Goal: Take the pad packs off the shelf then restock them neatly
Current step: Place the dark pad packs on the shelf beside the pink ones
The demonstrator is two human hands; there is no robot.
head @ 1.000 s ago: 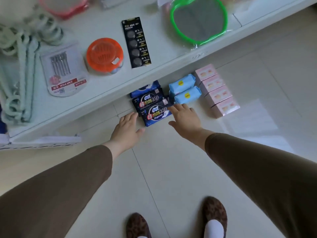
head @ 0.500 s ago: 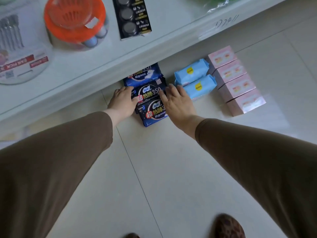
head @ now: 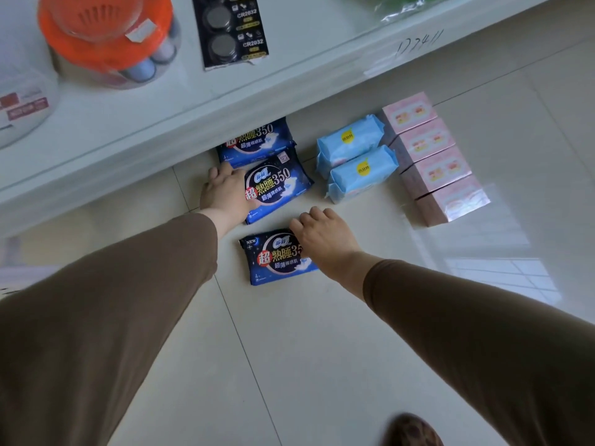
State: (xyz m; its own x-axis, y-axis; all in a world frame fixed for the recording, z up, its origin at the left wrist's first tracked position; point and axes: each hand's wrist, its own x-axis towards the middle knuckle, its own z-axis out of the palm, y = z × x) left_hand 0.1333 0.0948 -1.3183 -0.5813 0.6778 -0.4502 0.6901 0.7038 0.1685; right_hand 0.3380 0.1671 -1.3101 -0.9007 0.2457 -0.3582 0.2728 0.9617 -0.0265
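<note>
Dark-blue pad packs being pulled out from under the shelf, one per hand.

Head view: three dark-blue packs lie on the pale floor tiles in a line running out from beneath the white shelf. The right hand has its fingers curled over the right end of the nearest pack, which sits apart from the others. The left hand rests on the left end of the middle pack, fingers bent around its edge. The far pack is half hidden under the shelf lip. Two light-blue packs and a row of pink boxes lie just to the right. Judging by this, removal is under way; next, each hand needs a firm pinch to draw its pack clear, then reach for the far one.
</note>
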